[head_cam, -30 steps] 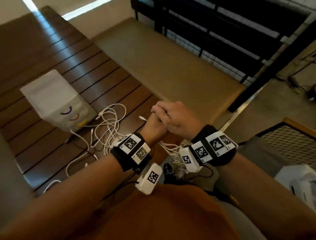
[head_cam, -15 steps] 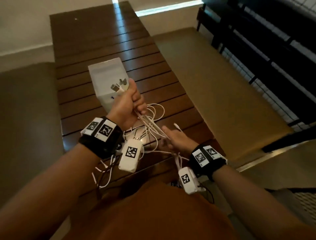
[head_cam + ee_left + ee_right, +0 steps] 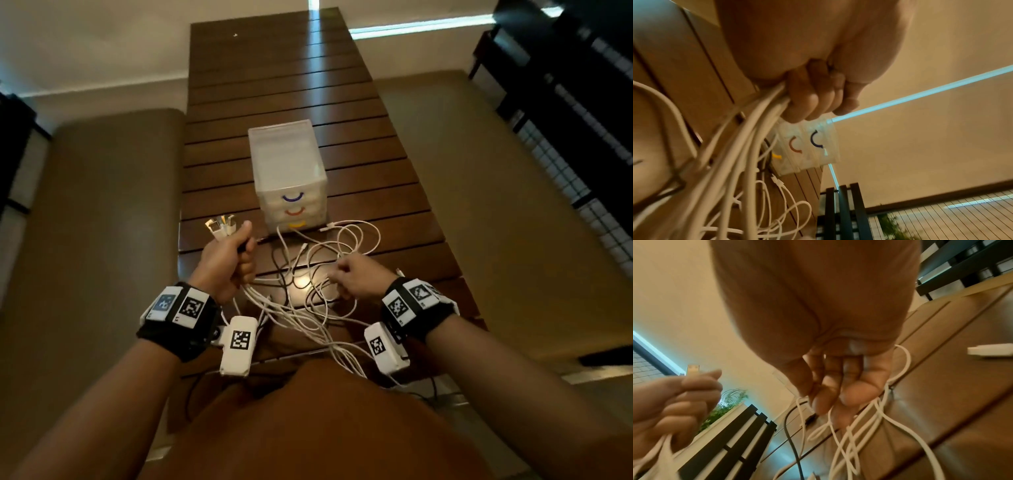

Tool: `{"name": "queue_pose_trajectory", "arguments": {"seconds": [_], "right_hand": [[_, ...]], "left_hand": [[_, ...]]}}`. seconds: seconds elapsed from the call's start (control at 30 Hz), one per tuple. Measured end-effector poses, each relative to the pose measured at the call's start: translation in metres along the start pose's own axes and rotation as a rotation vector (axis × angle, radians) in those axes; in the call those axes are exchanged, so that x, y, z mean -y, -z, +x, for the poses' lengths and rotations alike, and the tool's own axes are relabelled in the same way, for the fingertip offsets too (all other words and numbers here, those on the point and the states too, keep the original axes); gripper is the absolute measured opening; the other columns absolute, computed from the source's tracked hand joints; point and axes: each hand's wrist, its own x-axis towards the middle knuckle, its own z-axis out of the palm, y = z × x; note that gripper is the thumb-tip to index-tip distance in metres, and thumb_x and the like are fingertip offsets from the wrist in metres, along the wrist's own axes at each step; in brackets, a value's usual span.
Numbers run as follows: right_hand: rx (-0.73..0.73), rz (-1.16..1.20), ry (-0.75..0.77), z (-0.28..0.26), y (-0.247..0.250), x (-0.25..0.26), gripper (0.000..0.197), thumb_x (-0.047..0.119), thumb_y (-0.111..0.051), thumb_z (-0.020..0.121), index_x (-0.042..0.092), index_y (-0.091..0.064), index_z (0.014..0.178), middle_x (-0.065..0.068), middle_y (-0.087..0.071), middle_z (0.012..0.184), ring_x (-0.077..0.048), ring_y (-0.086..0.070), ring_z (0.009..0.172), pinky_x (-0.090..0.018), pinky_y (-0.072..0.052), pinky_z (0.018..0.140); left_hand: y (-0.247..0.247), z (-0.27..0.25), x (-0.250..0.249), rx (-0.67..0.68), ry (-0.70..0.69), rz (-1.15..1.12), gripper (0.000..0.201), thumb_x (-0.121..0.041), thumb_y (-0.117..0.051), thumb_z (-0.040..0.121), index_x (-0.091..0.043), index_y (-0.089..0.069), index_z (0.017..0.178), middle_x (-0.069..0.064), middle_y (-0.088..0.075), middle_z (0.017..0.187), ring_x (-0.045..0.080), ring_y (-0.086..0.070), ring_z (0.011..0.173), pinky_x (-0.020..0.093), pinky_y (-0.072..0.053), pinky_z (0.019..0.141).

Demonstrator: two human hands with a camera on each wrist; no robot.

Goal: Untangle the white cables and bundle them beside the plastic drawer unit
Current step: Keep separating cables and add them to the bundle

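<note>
Gripping a bunch of white cables (image 3: 291,315) in a fist, the left hand (image 3: 227,263) hung over the tabletop (image 3: 404,192); the right hand (image 3: 356,279) had curled fingers hooked among the loose loops. Beyond stood the plastic drawer unit (image 3: 286,164), loops touching its front.

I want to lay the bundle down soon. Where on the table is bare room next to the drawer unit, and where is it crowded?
Bare slats lie left of the drawer unit, up to the table edge, and behind it. In front and to its right, loose white cables cover the wood, between left hand and right hand.
</note>
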Motion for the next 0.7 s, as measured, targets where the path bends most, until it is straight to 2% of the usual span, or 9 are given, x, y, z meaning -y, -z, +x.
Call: {"name": "queue_pose_trajectory", "arguments": {"seconds": [0.1,0.2,0.3,0.37,0.47,0.53,0.6,0.7], "right_hand": [[-0.109,-0.069,0.069,0.021,0.003,0.013,0.019,0.016,-0.056,0.094,0.008,-0.063,0.079,-0.002,-0.06,0.066,-0.015,-0.058,0.06,-0.028,-0.049,0.06],[-0.135,-0.185,0.103,0.043,-0.004,0.025,0.011,0.017,-0.059,0.091,0.013,-0.069,0.091,-0.006,-0.07,0.087,-0.022,-0.066,0.08,-0.035,-0.055,0.074],[-0.093,-0.35,0.097,0.061,-0.012,0.028,0.016,0.017,-0.057,0.09,0.016,-0.069,0.1,-0.006,-0.07,0.102,-0.018,-0.063,0.085,-0.026,-0.047,0.073],[-0.058,-0.386,0.124,0.065,-0.018,0.031,0.015,0.02,-0.057,0.09,0.021,-0.069,0.098,-0.004,-0.07,0.102,-0.02,-0.065,0.09,-0.029,-0.051,0.077],[0.012,-0.431,0.336,0.06,-0.041,0.044,0.012,0.022,-0.061,0.087,0.021,-0.072,0.091,0.004,-0.067,0.084,-0.015,-0.061,0.078,-0.027,-0.044,0.069],[0.125,-0.514,0.446,0.055,-0.063,0.053,0.016,0.021,-0.061,0.087,0.021,-0.072,0.1,0.004,-0.066,0.086,-0.012,-0.057,0.076,-0.023,-0.04,0.068],[0.229,-0.684,0.451,0.059,-0.083,0.056,0.023,0.022,-0.06,0.088,0.022,-0.069,0.11,-0.001,-0.068,0.098,-0.018,-0.062,0.087,-0.025,-0.042,0.071],[0.26,-0.87,0.384,0.071,-0.096,0.051,0.02,0.022,-0.059,0.087,0.019,-0.071,0.104,-0.009,-0.065,0.107,-0.029,-0.063,0.097,-0.032,-0.047,0.071]], "left_hand": [[0.015,-0.003,0.011,-0.034,0.036,-0.037,0.045,-0.042,-0.044,0.098,-0.018,-0.041,0.061,-0.009,-0.024,0.04,0.006,-0.02,0.031,0.015,-0.019,0.033],[0.026,-0.003,0.021,-0.061,0.051,-0.059,0.042,-0.039,-0.046,0.098,-0.017,-0.044,0.063,-0.008,-0.026,0.042,0.006,-0.023,0.032,0.015,-0.022,0.032],[0.034,-0.002,0.028,-0.079,0.038,-0.028,0.031,-0.031,-0.052,0.097,-0.014,-0.054,0.071,-0.009,-0.027,0.043,0.006,-0.025,0.033,0.016,-0.022,0.032],[0.039,-0.002,0.034,-0.112,0.03,-0.017,0.022,-0.025,-0.055,0.096,-0.013,-0.058,0.078,-0.009,-0.029,0.044,0.005,-0.027,0.033,0.017,-0.023,0.033],[0.048,-0.004,0.043,-0.15,0.065,-0.029,0.019,-0.02,-0.054,0.096,-0.011,-0.06,0.08,-0.009,-0.033,0.042,0.004,-0.027,0.033,0.015,-0.023,0.033],[0.055,-0.004,0.051,-0.15,0.111,-0.059,0.021,-0.02,-0.052,0.097,-0.01,-0.06,0.081,-0.007,-0.033,0.043,0.005,-0.026,0.034,0.015,-0.021,0.034],[0.062,-0.005,0.057,-0.146,0.142,-0.088,0.024,-0.021,-0.049,0.098,-0.01,-0.061,0.081,-0.006,-0.029,0.047,0.006,-0.025,0.036,0.017,-0.019,0.036],[0.067,-0.007,0.06,-0.162,0.152,-0.109,0.025,-0.022,-0.047,0.099,-0.01,-0.06,0.081,-0.007,-0.026,0.045,0.005,-0.022,0.034,0.016,-0.018,0.034]]}}
